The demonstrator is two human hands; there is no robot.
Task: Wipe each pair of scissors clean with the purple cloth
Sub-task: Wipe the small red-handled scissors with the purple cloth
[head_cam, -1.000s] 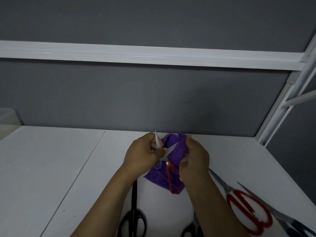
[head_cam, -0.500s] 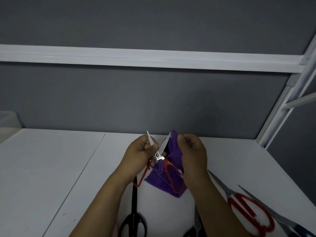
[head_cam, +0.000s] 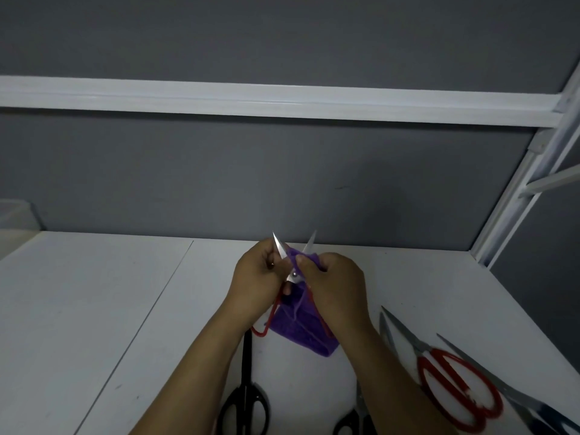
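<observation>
- Purple cloth (head_cam: 301,328) is pinched in the right hand (head_cam: 339,287), fingers curled. It is bunched against the inner face of one blade just above the pivot. The rest hangs down between the red handle loops.
- Left hand (head_cam: 257,284) is closed round the small red-handled scissors (head_cam: 293,276), gripping along the left blade and handle. The scissors are held up off the desk (head_cam: 94,309), mid-scene, with the tips toward the far side.
- Blades stand open in a V, probably so the cloth can get at the inner faces. The left hand seems to brace while the right does the rubbing.
- Points face away from the body, which reads as the safer way to work a bare edge.
- On the near desk below the hands lie a black-handled pair (head_cam: 246,403) and a second black pair (head_cam: 354,422), partly under the right forearm.
- To the right, laid side by side, are a large red-handled pair (head_cam: 452,381) and a longer dark-handled pair (head_cam: 533,409), cut off by the frame edge. Cannot tell which have been wiped.
- Far side: grey wall (head_cam: 282,183) with a white rail (head_cam: 282,98).
</observation>
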